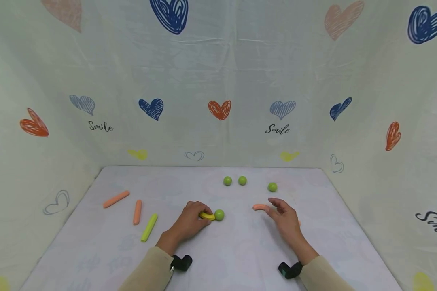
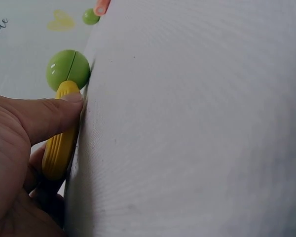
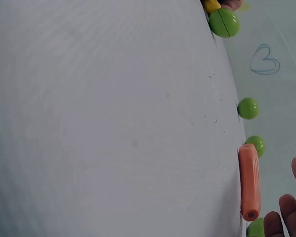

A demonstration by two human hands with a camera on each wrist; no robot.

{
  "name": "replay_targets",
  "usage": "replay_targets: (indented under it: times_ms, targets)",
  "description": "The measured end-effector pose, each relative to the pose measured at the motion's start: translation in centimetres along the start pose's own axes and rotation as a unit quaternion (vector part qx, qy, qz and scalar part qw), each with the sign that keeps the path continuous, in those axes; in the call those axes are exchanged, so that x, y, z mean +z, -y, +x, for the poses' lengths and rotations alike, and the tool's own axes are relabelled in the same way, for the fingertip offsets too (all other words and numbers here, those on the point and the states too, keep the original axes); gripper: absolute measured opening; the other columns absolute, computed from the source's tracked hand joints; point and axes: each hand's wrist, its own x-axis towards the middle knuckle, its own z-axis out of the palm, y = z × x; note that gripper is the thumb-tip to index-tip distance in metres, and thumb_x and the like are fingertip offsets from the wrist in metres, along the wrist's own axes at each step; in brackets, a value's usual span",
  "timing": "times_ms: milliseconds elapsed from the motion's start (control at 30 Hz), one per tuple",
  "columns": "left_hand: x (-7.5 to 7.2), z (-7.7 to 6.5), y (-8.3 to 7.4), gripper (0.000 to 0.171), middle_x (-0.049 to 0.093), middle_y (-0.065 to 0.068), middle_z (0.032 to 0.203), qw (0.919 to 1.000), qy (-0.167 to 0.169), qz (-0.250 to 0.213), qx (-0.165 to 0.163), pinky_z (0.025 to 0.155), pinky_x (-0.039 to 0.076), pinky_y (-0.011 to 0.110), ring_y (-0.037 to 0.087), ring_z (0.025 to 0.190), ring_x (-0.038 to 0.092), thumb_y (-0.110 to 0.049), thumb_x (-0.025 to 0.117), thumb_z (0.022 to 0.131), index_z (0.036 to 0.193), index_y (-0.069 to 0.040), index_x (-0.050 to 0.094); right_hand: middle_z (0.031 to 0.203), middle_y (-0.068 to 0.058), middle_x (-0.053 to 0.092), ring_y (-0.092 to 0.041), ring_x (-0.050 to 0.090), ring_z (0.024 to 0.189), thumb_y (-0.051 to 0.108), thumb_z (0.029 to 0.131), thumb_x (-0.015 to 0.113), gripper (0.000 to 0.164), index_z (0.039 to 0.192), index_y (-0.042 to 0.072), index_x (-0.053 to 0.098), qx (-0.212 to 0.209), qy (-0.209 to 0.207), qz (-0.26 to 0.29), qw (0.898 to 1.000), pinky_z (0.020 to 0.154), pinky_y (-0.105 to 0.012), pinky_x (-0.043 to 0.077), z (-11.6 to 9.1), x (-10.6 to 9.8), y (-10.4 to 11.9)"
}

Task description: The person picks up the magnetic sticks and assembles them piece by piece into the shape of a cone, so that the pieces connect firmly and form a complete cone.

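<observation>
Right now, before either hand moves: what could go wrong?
The left hand pinches the yellow piece, whose tip meets a green ball: if unattached, the ball might roll away when nudged. The right hand is beside an orange piece, fingers not closed round it; it could knock it aside.

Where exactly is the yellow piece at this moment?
In the head view, the yellow piece is just left of the picture's middle, pinched by the left hand, its right end apparently touching a green ball.
</observation>
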Motion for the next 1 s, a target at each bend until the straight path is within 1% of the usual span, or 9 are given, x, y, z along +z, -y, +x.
replay_targets:
  times_ms: [33,100,200,233,333,533,667,867,1000]
  targets:
    - [0.0,0.0,0.0,0.015,0.066,-0.008,0.113,1.0,0.0,0.001,-0.001,0.103,0.046,0.047,0.021,0.122,0.05,-0.016,0.08,0.094,0.104,-0.023,0.073,0.15,-0.015,0.06,-0.039,0.051,0.145,0.027,0.1,0.074,0.045,0.141,0.009,0.064,0.001,0.005,0.006,1.0,0.113,-0.049,0.044,0.1,0.1,-0.1]
    - [0.0,0.0,0.0,0.015,0.065,-0.007,0.113,1.0,0.0,0.004,-0.002,0.103,0.046,0.046,0.021,0.122,0.05,-0.016,0.08,0.094,0.104,-0.023,0.073,0.148,-0.014,0.062,-0.037,0.053,0.143,0.021,0.101,0.073,0.043,0.14,0.007,0.064,0.002,0.015,0.016,1.0,0.108,-0.039,0.048,0.2,0.3,-0.2]
    - [0.0,0.1,0.0,0.015,0.065,-0.007,0.113,1.0,0.001,0.005,-0.007,0.103,0.047,0.046,0.021,0.122,0.05,-0.016,0.08,0.094,0.105,-0.023,0.073,0.142,-0.014,0.066,-0.033,0.059,0.133,0.016,0.101,0.072,0.041,0.14,0.006,0.064,0.003,0.027,0.023,0.999,0.093,-0.023,0.054,0.3,0.7,-0.2]
    - [0.0,0.1,0.0,0.015,0.065,-0.007,0.113,0.9999,0.001,0.005,-0.009,0.103,0.047,0.046,0.021,0.122,0.05,-0.016,0.08,0.094,0.105,-0.023,0.073,0.141,-0.013,0.067,-0.032,0.06,0.131,0.016,0.101,0.072,0.041,0.14,0.006,0.064,0.005,0.029,0.025,0.999,0.089,-0.02,0.053,0.3,0.8,-0.2]
    - [0.1,0.1,-0.1,0.015,0.065,-0.008,0.112,0.9999,0.001,0.001,-0.013,0.103,0.047,0.046,0.02,0.122,0.049,-0.016,0.08,0.094,0.105,-0.023,0.073,0.138,-0.014,0.068,-0.031,0.063,0.126,0.015,0.1,0.073,0.04,0.139,0.007,0.065,0.004,0.026,0.016,1.0,0.083,-0.015,0.052,0.1,1.2,-0.1]
    - [0.0,0.0,-0.3,0.015,0.065,-0.008,0.111,1.0,-0.002,-0.001,-0.007,0.102,0.047,0.045,0.021,0.121,0.05,-0.016,0.08,0.094,0.105,-0.022,0.073,0.13,-0.013,0.071,-0.028,0.067,0.118,0.012,0.097,0.076,0.037,0.133,0.008,0.069,0.002,0.03,0.019,0.999,0.086,-0.017,0.055,-0.3,2.2,0.2]
    - [0.0,-0.1,-0.3,0.015,0.065,-0.008,0.111,1.0,-0.004,-0.001,-0.008,0.103,0.046,0.046,0.021,0.122,0.05,-0.016,0.08,0.094,0.105,-0.022,0.073,0.125,-0.011,0.073,-0.026,0.07,0.114,0.009,0.095,0.078,0.037,0.131,0.008,0.07,-0.006,0.039,0.023,0.999,0.088,-0.022,0.058,-0.4,2.5,0.2]
    - [0.0,-0.1,-0.4,0.015,0.065,-0.007,0.112,1.0,-0.003,-0.005,-0.006,0.104,0.047,0.047,0.021,0.123,0.05,-0.015,0.08,0.094,0.106,-0.022,0.073,0.132,-0.012,0.069,-0.028,0.069,0.116,0.008,0.095,0.073,0.044,0.139,0.014,0.066,-0.015,0.057,-0.029,0.998,0.098,-0.041,0.057,0.6,1.7,0.2]
    - [0.0,-0.2,-0.5,0.015,0.065,-0.007,0.111,1.0,-0.004,0.001,-0.007,0.103,0.047,0.046,0.021,0.122,0.05,-0.015,0.08,0.094,0.105,-0.022,0.073,0.132,-0.009,0.069,-0.025,0.068,0.113,0.016,0.092,0.08,0.054,0.144,0.02,0.064,-0.025,0.095,-0.053,0.994,0.099,-0.042,0.054,1.6,1.3,0.1]
